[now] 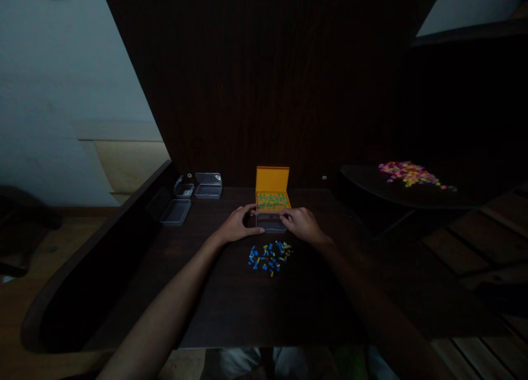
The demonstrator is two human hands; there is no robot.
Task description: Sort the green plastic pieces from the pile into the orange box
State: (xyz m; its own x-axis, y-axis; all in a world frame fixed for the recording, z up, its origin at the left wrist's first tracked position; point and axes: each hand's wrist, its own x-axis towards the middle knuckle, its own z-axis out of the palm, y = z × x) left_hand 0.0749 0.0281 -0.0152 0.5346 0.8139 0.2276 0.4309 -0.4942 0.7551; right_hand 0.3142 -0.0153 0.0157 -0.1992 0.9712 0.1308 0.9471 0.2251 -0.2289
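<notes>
A small clear plastic box stands on the dark table in front of me. My left hand grips its left end, thumb along the near side and fingers at the far side. My right hand is closed in a pinch over the box's right end; whatever its fingertips hold is hidden. Directly behind lies an open orange case, its lid upright and many small green pieces inside. Nearer to me, a loose pile of tiny blue and yellow pieces is spread on the table.
Open clear boxes and a smaller one stand at the back left, with another clear box before them. A raised side panel borders the left. Colourful small pieces lie heaped on a dark surface at right.
</notes>
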